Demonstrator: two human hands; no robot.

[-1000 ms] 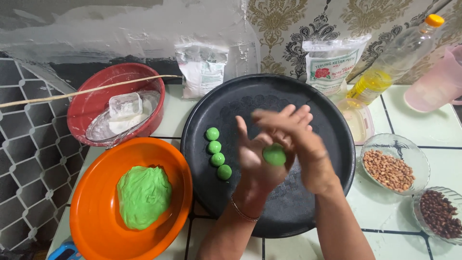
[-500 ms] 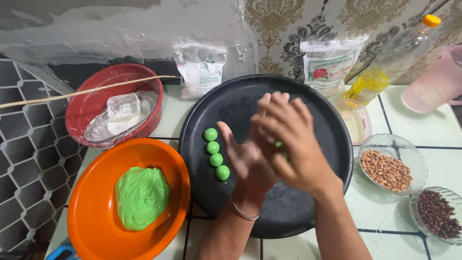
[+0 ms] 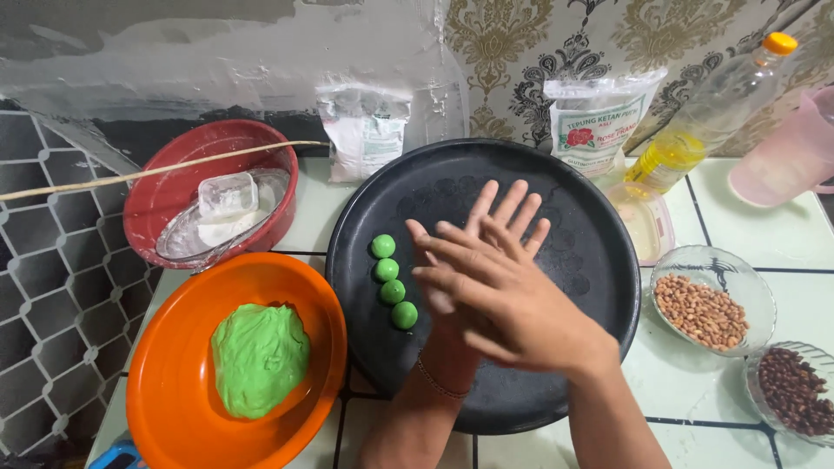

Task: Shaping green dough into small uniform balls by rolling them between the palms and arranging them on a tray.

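Four green dough balls (image 3: 392, 280) line the black tray (image 3: 591, 217) at nine o'clock of the right hand (image 3: 512, 300), pressed flat over the left hand (image 3: 473, 260), hiding whatever lies between the palms.

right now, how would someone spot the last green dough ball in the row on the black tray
Find the big round black tray in the middle of the tiled counter. On its left part four small green balls lie in a short row beside the pressed-together hands. The one meant is the end ball nearest the person, closest to the orange bowl.
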